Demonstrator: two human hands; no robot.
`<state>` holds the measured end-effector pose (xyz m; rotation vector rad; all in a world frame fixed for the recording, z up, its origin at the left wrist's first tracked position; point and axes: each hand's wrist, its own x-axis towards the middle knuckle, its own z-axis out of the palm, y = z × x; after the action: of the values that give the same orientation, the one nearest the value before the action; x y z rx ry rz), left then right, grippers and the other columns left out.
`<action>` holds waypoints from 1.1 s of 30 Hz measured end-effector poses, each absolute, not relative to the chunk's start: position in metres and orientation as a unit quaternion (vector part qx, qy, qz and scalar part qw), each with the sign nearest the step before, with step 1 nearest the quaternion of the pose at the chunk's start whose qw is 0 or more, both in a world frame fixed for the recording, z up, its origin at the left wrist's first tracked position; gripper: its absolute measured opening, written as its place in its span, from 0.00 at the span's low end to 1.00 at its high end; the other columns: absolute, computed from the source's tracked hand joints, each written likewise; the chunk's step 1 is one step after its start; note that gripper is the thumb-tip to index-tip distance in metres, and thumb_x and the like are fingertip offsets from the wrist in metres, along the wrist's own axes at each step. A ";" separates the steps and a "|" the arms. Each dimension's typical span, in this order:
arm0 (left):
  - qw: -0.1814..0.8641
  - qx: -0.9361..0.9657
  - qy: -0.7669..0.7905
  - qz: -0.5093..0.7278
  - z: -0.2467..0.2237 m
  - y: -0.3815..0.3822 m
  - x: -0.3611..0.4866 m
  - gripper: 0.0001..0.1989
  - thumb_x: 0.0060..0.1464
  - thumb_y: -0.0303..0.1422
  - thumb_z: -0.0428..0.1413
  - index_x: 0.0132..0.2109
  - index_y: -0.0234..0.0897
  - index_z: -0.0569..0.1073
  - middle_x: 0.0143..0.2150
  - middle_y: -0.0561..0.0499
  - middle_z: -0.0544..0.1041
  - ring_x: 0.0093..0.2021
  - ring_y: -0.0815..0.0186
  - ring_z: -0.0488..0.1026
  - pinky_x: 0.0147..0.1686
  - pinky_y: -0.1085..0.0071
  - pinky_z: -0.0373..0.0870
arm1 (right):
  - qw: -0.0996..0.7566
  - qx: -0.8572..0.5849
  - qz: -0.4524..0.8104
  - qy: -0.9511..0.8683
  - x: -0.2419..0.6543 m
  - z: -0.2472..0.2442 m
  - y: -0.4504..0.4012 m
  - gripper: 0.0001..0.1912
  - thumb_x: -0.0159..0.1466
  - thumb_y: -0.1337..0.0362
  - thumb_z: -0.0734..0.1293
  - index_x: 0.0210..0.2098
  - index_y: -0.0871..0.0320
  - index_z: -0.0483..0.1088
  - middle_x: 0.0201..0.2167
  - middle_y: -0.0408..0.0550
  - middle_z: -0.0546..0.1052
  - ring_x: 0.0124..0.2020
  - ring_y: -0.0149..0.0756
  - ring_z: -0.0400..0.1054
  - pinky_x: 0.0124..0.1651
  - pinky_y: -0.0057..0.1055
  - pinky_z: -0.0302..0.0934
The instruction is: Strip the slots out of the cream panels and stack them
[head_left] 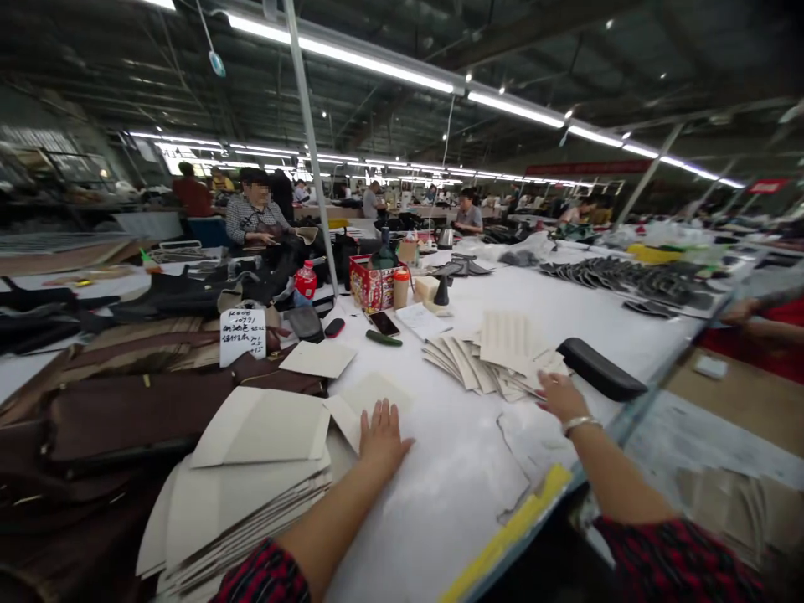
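My left hand lies flat, fingers stretched, on a cream sheet piece on the white table. Left of it are a large stack of cream pieces with several edges fanned out, and a single cream piece behind. My right hand, with a bracelet at the wrist, reaches to the right end of a fanned pile of cream pieces. Its fingers are apart and touch the pile's edge; no piece is visibly lifted. A lighter striped piece lies on top of this pile.
A black oblong case lies beside my right hand. Brown bags crowd the left, with a handwritten card. Behind are a phone, a cucumber, a red patterned basket and a pole. Co-workers sit farther back.
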<state>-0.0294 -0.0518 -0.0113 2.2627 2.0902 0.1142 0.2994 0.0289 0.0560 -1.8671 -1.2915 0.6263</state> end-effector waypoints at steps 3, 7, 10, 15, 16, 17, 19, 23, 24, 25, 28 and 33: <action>0.079 0.738 0.671 0.011 -0.027 -0.064 -0.020 0.34 0.50 0.47 0.43 0.58 0.29 0.53 0.61 0.39 0.48 0.61 0.53 0.44 0.56 0.51 0.39 | 0.337 -0.682 0.206 -0.615 0.256 0.017 -0.022 0.20 0.57 0.55 0.56 0.44 0.61 0.61 0.40 0.56 0.69 0.41 0.40 0.66 0.43 0.38 0.62; 0.123 0.802 0.584 0.013 -0.029 -0.113 -0.008 0.33 0.49 0.47 0.45 0.58 0.33 0.53 0.60 0.41 0.52 0.59 0.54 0.49 0.55 0.55 0.46 | 0.299 -0.581 0.163 -0.740 0.186 -0.023 -0.107 0.18 0.60 0.60 0.54 0.48 0.60 0.60 0.46 0.55 0.66 0.49 0.39 0.59 0.52 0.40 0.54; 0.131 0.828 0.543 0.042 -0.006 -0.111 -0.009 0.26 0.52 0.42 0.44 0.57 0.35 0.55 0.58 0.44 0.57 0.56 0.58 0.56 0.53 0.61 0.52 | 0.272 -0.555 0.176 -0.766 0.154 -0.033 -0.137 0.19 0.60 0.62 0.54 0.49 0.61 0.59 0.47 0.55 0.66 0.50 0.39 0.57 0.53 0.40 0.53; 0.064 0.708 0.702 0.046 0.020 -0.041 -0.029 0.21 0.54 0.38 0.43 0.53 0.35 0.59 0.56 0.41 0.59 0.55 0.54 0.53 0.50 0.56 0.53 | 0.239 -0.586 0.145 -0.760 0.149 -0.040 -0.135 0.21 0.60 0.58 0.55 0.49 0.63 0.60 0.47 0.58 0.65 0.51 0.42 0.57 0.53 0.41 0.52; 0.073 0.685 0.725 0.026 0.019 -0.036 -0.031 0.22 0.53 0.40 0.44 0.53 0.35 0.58 0.55 0.40 0.59 0.54 0.53 0.54 0.48 0.54 0.55 | 0.232 -0.602 0.127 -0.753 0.152 -0.042 -0.132 0.22 0.60 0.58 0.55 0.49 0.64 0.60 0.47 0.59 0.65 0.50 0.43 0.57 0.53 0.41 0.52; 0.083 0.675 0.733 0.009 0.016 -0.039 -0.031 0.23 0.52 0.42 0.44 0.53 0.34 0.58 0.54 0.39 0.59 0.53 0.52 0.55 0.45 0.54 0.57 | 0.227 -0.617 0.110 -0.746 0.156 -0.045 -0.129 0.23 0.60 0.57 0.55 0.49 0.65 0.60 0.47 0.59 0.66 0.50 0.44 0.57 0.52 0.42 0.52; 0.094 0.702 0.706 -0.011 0.006 -0.063 -0.022 0.24 0.51 0.44 0.45 0.52 0.35 0.59 0.51 0.40 0.62 0.50 0.52 0.58 0.42 0.56 0.60 | 0.218 -0.637 0.074 -0.735 0.166 -0.051 -0.130 0.24 0.60 0.56 0.55 0.49 0.66 0.59 0.46 0.60 0.66 0.50 0.44 0.57 0.52 0.42 0.52; 0.061 0.798 0.600 0.001 -0.009 -0.140 -0.006 0.26 0.47 0.46 0.49 0.51 0.39 0.60 0.48 0.42 0.64 0.47 0.54 0.60 0.41 0.60 0.61 | 0.188 -0.640 0.009 -0.745 0.184 -0.058 -0.152 0.24 0.60 0.56 0.55 0.50 0.66 0.59 0.50 0.59 0.64 0.53 0.44 0.53 0.54 0.42 0.47; 0.058 0.809 0.585 0.003 -0.009 -0.151 -0.006 0.26 0.47 0.45 0.50 0.51 0.39 0.60 0.47 0.43 0.65 0.46 0.54 0.61 0.40 0.60 0.61 | 0.179 -0.639 -0.001 -0.748 0.186 -0.057 -0.158 0.24 0.60 0.56 0.56 0.50 0.66 0.59 0.51 0.59 0.63 0.54 0.44 0.52 0.55 0.42 0.46; 0.051 0.814 0.578 0.009 -0.008 -0.155 -0.007 0.24 0.48 0.44 0.50 0.51 0.39 0.61 0.47 0.43 0.65 0.45 0.54 0.61 0.41 0.59 0.61 | 0.170 -0.640 -0.007 -0.749 0.187 -0.056 -0.164 0.24 0.59 0.56 0.56 0.51 0.66 0.59 0.52 0.58 0.62 0.54 0.44 0.52 0.55 0.41 0.45; 0.028 0.824 0.563 0.065 -0.007 -0.142 -0.001 0.19 0.52 0.40 0.47 0.50 0.38 0.63 0.51 0.44 0.64 0.50 0.54 0.59 0.46 0.57 0.57 | 0.148 -0.657 0.010 -0.739 0.187 -0.042 -0.170 0.22 0.59 0.57 0.57 0.49 0.63 0.61 0.50 0.58 0.64 0.52 0.43 0.54 0.53 0.40 0.46; 0.089 0.883 0.453 0.086 -0.024 -0.110 0.032 0.28 0.49 0.46 0.49 0.54 0.36 0.58 0.58 0.44 0.58 0.56 0.57 0.54 0.52 0.61 0.53 | 0.083 -0.660 0.202 -0.719 0.200 -0.014 -0.141 0.12 0.61 0.63 0.54 0.37 0.60 0.66 0.31 0.49 0.73 0.34 0.33 0.66 0.39 0.28 0.55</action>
<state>0.0318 -0.1098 -0.0241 2.6272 1.3464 0.2560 0.2001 -0.1411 -0.0141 -1.9719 -2.1453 0.6021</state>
